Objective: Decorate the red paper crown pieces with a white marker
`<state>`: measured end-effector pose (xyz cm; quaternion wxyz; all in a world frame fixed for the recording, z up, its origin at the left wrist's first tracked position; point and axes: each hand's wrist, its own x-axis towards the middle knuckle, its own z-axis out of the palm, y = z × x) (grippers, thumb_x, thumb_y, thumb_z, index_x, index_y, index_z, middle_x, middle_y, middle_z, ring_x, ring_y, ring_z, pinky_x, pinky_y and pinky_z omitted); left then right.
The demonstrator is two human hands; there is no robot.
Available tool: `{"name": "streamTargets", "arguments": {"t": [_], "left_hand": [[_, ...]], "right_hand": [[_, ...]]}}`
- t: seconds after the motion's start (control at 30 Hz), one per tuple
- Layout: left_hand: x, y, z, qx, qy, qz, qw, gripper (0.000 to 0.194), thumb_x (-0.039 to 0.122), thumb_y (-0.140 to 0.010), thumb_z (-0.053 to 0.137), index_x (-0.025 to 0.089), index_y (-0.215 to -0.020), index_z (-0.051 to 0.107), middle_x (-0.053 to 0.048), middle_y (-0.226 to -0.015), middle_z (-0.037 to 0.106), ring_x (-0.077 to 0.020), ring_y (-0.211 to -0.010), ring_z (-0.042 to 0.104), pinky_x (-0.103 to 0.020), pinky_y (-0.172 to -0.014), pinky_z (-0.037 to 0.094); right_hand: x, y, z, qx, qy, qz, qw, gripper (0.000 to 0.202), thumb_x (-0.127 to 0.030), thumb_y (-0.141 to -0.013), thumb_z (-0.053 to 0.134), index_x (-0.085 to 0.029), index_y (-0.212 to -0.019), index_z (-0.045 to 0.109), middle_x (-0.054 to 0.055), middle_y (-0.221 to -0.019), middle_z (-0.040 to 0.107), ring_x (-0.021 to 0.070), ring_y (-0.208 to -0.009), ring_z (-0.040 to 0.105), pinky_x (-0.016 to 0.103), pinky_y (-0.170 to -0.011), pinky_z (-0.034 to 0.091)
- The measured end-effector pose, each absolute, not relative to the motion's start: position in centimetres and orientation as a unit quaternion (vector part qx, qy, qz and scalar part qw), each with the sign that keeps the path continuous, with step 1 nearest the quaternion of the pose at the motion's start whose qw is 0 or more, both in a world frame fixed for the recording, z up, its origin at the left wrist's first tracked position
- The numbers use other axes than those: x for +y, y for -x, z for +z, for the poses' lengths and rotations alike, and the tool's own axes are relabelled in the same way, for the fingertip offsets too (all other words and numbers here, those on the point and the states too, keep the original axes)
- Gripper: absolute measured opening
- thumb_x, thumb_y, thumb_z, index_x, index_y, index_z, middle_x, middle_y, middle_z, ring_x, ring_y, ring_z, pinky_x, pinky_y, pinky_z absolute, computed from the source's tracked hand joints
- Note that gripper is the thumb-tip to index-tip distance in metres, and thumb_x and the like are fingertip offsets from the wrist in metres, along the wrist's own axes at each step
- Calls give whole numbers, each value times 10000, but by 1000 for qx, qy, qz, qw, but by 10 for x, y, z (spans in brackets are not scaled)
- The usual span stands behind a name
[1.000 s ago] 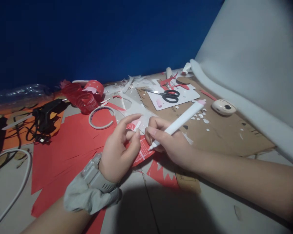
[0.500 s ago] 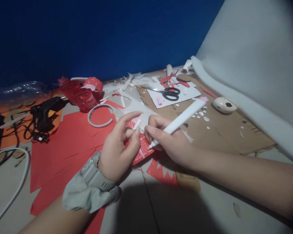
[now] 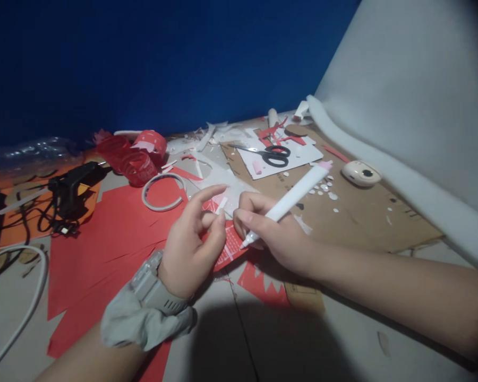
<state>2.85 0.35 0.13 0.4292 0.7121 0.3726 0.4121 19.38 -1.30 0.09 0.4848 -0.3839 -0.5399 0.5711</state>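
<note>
A white marker (image 3: pixel 297 196) with a pink tail end lies in my right hand (image 3: pixel 279 228), tilted, its pale tip pointing down. Close under that tip is a red piece of paper with white print (image 3: pixel 231 249); whether they touch I cannot tell. Thumb and bent fingers of my left hand (image 3: pixel 195 241) pinch a small white strip (image 3: pixel 222 203) above the same printed paper, the index finger stretched out over it. A grey watch and a scrunchie sit on the left wrist.
Red paper sheets (image 3: pixel 107 239) lie to the left beside a tape roll (image 3: pixel 144 199) and a black glue gun (image 3: pixel 74 185). Black-handled scissors (image 3: pixel 276 156) rest on white card. Brown cardboard (image 3: pixel 362 217) holds white paper dots and a cream-coloured device (image 3: pixel 360 173). A foam strip (image 3: pixel 402 191) runs along the right wall.
The view has shifted slightly. Both hands keep nearly the same pose, the marker and the white strip still in them.
</note>
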Motion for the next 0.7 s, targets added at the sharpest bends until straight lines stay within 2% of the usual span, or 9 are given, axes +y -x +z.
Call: {"name": "streamTargets", "arguments": {"t": [0.27,0.47,0.6,0.7], "left_hand": [[4,-29,1,363,-714,415,431,354,136,-946,484,235,-1286,488,99,-507,382,-73,-429,333,-195,-438,289],[1,-28,1,370,-700,428,436,341,171,-971,477,264,-1299,494,95,-519,356,-76,-440,323,-203,-456,298],[-1,-27,2,358,-706,408,455,418,207,-980,484,264,-1393,452,77,-566,418,-83,-481,358,-217,-510,342],[-2,-27,2,343,-718,394,459,502,189,-978,475,228,-1469,376,45,-654,523,-99,-573,457,-234,-605,403]], "right_hand": [[-13,-194,2,-547,384,563,487,308,-243,-931,553,-187,-647,451,-64,-578,437,78,-511,355,228,-488,275],[-11,-192,0,-460,314,623,549,286,-280,-935,525,-197,-666,472,-68,-523,444,80,-446,331,220,-448,251],[-13,-191,1,-452,301,630,555,280,-280,-927,532,-198,-665,479,-67,-533,444,81,-440,324,223,-455,267],[-14,-191,0,-466,305,627,544,292,-317,-923,561,-197,-670,481,-63,-548,452,85,-462,348,232,-479,291]]}}
